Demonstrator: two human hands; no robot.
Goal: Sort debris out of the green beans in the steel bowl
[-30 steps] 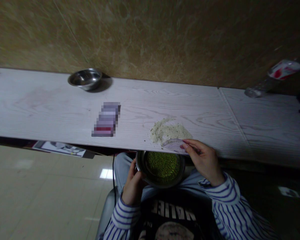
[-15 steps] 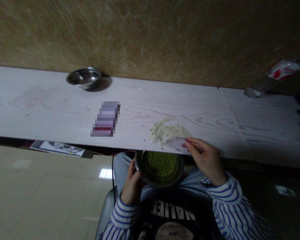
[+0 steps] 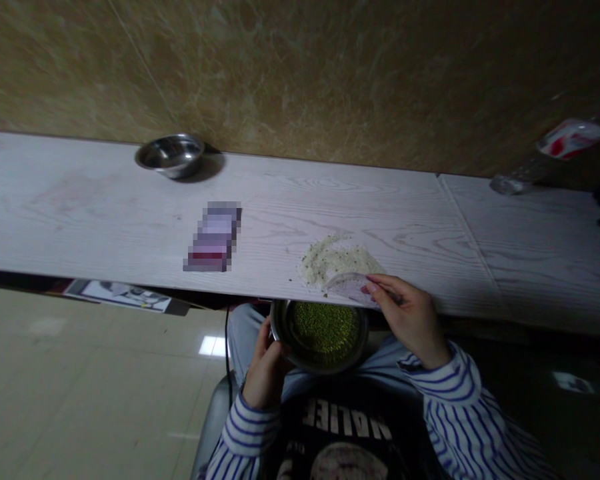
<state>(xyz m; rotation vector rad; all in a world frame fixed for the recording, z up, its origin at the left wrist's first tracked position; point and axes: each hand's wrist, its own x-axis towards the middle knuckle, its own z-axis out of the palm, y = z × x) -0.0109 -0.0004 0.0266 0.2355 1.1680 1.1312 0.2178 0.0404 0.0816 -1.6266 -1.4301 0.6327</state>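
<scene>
My left hand [image 3: 267, 372] is closed on the left rim of a metal bowl [image 3: 285, 350], which is just below the counter's front edge, over my lap. Small green beans [image 3: 326, 331], like mung beans, cover the bowl's bottom. Between thumb and fingers, my right hand [image 3: 410, 317] pinches a thin, clear plastic piece with a curved edge [image 3: 351, 287]. That piece lies low against the counter, at the near side of a spread of white rice-like grains [image 3: 330, 261] with green bits mixed in.
A second metal bowl [image 3: 173, 157] stands by the wall at the left. A blurred-out flat rectangular object [image 3: 214, 237] lies nearer the counter's [image 3: 80, 213] front edge. At the far right, a plastic bottle with a red and white label [image 3: 570, 140] stands against the wall.
My right hand and the plastic piece have shifted very slightly left. The bowl and my left hand stay in place. The view has moved a little.
</scene>
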